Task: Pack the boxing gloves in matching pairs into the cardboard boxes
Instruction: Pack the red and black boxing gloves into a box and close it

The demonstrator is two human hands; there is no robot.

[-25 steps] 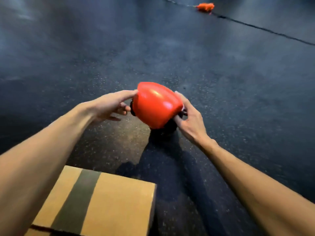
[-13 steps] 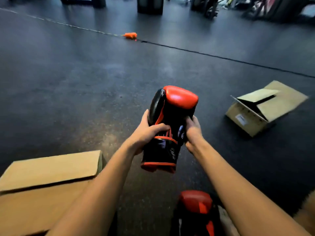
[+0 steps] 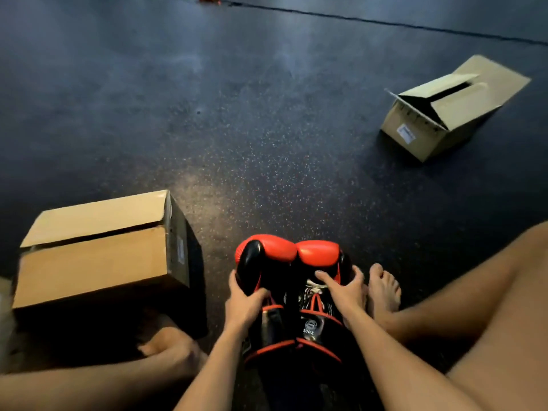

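**Gloves coming together as a pair**

Since half a second ago the lifted glove (image 3: 267,256) is coming down out of mid-air, and it is now standing against the second glove (image 3: 318,252), just right of the near box (image 3: 95,262). The left hand (image 3: 244,307) is gripping its thumb side and the right hand (image 3: 344,292) is curling over the second glove, likely bundling both for one lift. The far box (image 3: 444,114) is lying open, well right of the near box.

There are two red gloves, a left glove (image 3: 267,253) and a right glove (image 3: 318,253), two brown boxes, a near box (image 3: 92,262) and a far box (image 3: 444,114), two hands, a left hand (image 3: 243,307) and a right hand (image 3: 347,295), and two bare feet (image 3: 384,289).
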